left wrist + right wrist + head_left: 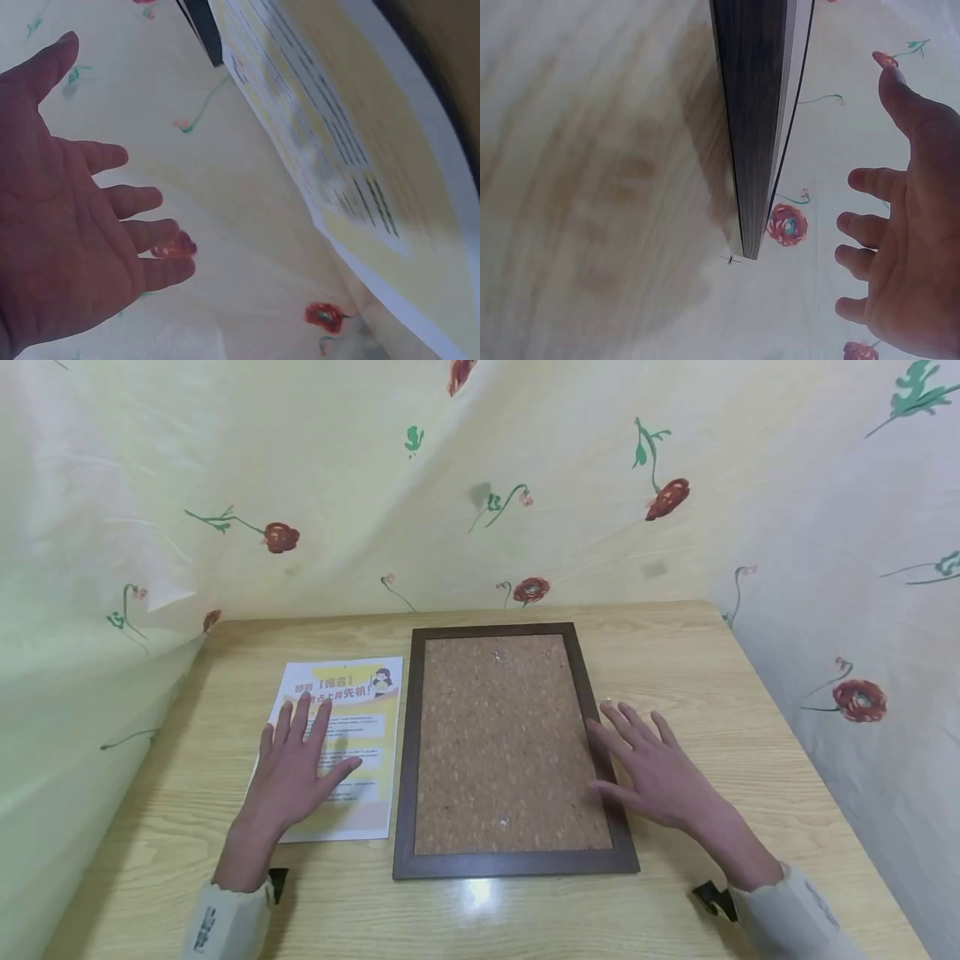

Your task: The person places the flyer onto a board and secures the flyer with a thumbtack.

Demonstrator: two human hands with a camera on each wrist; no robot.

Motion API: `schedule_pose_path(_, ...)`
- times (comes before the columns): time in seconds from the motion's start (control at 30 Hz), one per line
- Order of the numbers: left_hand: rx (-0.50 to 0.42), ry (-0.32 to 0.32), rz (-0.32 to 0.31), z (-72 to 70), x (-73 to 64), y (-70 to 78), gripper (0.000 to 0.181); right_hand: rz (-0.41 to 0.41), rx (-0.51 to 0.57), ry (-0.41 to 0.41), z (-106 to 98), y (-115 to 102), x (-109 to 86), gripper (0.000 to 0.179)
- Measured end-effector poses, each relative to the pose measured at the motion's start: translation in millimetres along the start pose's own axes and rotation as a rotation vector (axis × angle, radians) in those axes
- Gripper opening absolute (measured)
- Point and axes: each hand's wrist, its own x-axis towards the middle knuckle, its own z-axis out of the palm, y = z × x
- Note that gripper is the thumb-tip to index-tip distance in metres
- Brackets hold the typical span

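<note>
A cork board [510,743] in a dark brown frame lies flat on the wooden table. To its left is a printed sheet [375,810] in yellow and white, with lines of text and a cartoon figure at its top right. Fingers spread, my left hand [292,777] hovers over the sheet and hides part of it; the left wrist view shows a gap between palm and paper [330,135]. My right hand [660,772], also spread, is above the frame's right edge. In the right wrist view that hand [915,247] stays apart from the frame's side [754,112].
The light wooden table [720,693] extends on both sides of the board and in front of it. A pale curtain [337,485] printed with red flowers hangs behind the table and along both sides.
</note>
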Motion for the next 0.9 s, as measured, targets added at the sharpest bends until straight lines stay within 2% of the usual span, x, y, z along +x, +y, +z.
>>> schedule_pose_path(0.3, -0.049, -0.1, -0.125, -6.3, -7.3, -16.4, 0.098, 0.03, -0.001, -0.049, -0.3, -7.9, -9.5, 0.086)
schedule_pose_path(0.47, -0.069, -0.18, -0.193, -5.6, -10.6, -23.4, 0.101, 0.045, -0.002, -0.083, -0.9, -12.8, -13.1, 0.088)
schedule_pose_path(0.9, -0.123, -0.317, -0.34, -3.5, -15.3, -36.6, 0.111, 0.052, -0.017, -0.113, 1.2, -28.0, -21.5, 0.094)
